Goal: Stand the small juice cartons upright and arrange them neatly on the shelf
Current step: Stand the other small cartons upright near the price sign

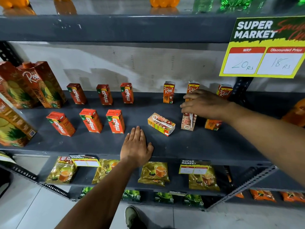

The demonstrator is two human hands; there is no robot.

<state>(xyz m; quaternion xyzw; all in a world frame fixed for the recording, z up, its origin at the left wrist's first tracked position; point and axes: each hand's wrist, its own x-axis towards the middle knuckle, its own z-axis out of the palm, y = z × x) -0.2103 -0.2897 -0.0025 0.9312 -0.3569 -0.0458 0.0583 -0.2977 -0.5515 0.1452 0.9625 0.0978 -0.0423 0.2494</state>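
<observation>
My left hand (pixel 136 146) lies flat and released on the front of the grey shelf (pixel 206 146), holding nothing. My right hand (pixel 203 104) has its grip closed over the top of an upright Real carton (pixel 188 123) in the front row. Just left of it, one small carton (pixel 161 123) lies on its side, between that carton and the standing Maaza cartons (pixel 116 121).

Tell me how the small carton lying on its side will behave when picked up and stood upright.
The lying carton looks boxy and stiff, so it should grip firmly and not roll. It is probably light. Standing on its narrow end it may tip easily, and the straw taped to its face could snag.
</observation>
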